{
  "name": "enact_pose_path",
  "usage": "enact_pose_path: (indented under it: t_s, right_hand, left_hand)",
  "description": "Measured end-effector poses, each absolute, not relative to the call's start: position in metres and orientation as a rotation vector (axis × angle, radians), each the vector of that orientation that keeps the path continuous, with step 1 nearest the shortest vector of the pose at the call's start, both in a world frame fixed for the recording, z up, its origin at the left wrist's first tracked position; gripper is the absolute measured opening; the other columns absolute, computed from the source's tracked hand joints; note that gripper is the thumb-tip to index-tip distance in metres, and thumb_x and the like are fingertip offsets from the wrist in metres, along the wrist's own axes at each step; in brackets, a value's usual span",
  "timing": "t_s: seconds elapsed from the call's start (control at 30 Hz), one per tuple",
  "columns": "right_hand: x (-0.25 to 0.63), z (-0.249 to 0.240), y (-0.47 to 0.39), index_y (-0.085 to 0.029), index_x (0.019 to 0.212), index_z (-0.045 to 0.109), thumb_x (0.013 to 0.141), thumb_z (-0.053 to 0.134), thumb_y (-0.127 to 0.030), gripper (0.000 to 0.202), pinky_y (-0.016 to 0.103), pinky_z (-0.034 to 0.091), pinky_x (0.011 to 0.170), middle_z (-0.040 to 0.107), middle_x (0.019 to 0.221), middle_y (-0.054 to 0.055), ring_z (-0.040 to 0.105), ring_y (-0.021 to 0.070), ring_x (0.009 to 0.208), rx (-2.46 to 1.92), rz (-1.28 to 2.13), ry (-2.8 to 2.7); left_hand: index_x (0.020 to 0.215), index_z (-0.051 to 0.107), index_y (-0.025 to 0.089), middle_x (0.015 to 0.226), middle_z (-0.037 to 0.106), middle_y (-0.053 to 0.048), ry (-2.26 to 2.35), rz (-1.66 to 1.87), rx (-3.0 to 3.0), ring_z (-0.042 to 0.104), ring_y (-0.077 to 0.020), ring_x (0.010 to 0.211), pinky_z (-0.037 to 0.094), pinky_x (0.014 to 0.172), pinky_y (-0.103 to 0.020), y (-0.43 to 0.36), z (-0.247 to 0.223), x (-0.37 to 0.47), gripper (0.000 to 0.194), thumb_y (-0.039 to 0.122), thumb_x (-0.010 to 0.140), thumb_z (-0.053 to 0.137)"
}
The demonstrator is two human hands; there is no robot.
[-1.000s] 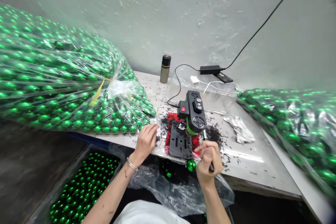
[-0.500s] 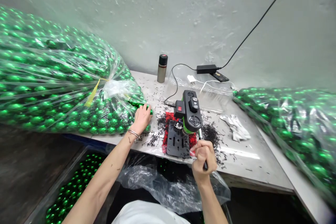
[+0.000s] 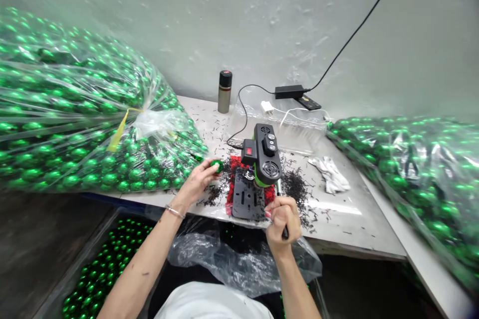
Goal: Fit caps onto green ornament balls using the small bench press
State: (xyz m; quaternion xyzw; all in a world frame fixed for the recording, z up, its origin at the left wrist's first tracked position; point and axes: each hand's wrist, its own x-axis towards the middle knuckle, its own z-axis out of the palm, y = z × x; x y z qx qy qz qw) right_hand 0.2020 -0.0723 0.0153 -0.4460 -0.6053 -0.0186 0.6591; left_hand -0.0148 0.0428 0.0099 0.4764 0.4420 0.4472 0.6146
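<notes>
left hand [image 3: 200, 179]: my fingers pinch a green ball [image 3: 216, 164], just left of the black machine [image 3: 266, 152]
right hand [image 3: 283, 218]: fingers wrapped round its lever handle [image 3: 285, 233]
progress: ball gripped, not yet on the plate [image 3: 239, 204]; whether bagged balls [image 3: 78, 152] are finished, i can't tell

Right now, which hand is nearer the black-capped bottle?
Left. The left hand, holding a green ball, is on the near side of the bottle, slightly left. The right hand, gripping a black handle, is farther off, nearer the person and to the bottle's right.
</notes>
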Motion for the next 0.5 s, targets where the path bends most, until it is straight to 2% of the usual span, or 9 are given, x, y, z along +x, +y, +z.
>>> enact_pose_path:
  t_s: [0.13, 0.23, 0.4, 0.5]
  right_hand:
    - [0.2, 0.021, -0.073, -0.021, 0.066, 0.047, 0.092, 0.042, -0.009, 0.029, 0.029, 0.043, 0.056, 0.052, 0.071, 0.0, 0.053, 0.0122, 0.062, -1.012, -0.062, -1.397]
    - [0.2, 0.026, -0.073, -0.021, 0.067, 0.047, 0.092, 0.042, -0.01, 0.028, 0.028, 0.043, 0.056, 0.052, 0.071, 0.0, 0.053, 0.0125, 0.062, -1.019, -0.066, -1.424]
    - [0.2, 0.027, -0.073, -0.021, 0.069, 0.047, 0.094, 0.041, -0.013, 0.027, 0.028, 0.042, 0.056, 0.052, 0.071, 0.0, 0.052, 0.0127, 0.063, -1.04, -0.091, -1.434]
    - [0.2, 0.026, -0.073, -0.021, 0.069, 0.047, 0.094, 0.041, -0.013, 0.027, 0.028, 0.043, 0.055, 0.052, 0.072, 0.001, 0.053, 0.0132, 0.063, -1.032, -0.081, -1.426]
  left_hand:
    - [0.106, 0.07, 0.017, 0.099, 0.073, -0.009, 0.936, 0.963, 0.829, 0.069, -0.0162, 0.079, 0.059, 0.075, -0.031, 0.02, -0.007, 0.012, 0.033, 0.039, 0.082, 0.072]
    - [0.109, 0.068, 0.015, 0.095, 0.074, -0.009, 0.973, 0.894, 0.853, 0.069, -0.0162, 0.077, 0.058, 0.073, -0.03, 0.011, -0.018, 0.032, 0.038, 0.038, 0.08, 0.074]
    - [0.119, 0.066, 0.016, 0.08, 0.07, -0.003, 1.079, 0.759, 1.414, 0.065, -0.0167, 0.071, 0.054, 0.069, -0.03, 0.004, -0.02, 0.047, 0.042, 0.037, 0.083, 0.067]
    - [0.117, 0.068, 0.017, 0.09, 0.071, -0.006, 1.141, 0.727, 1.775, 0.063, -0.0174, 0.07, 0.054, 0.071, -0.032, 0.001, -0.016, 0.052, 0.038, 0.035, 0.083, 0.065]
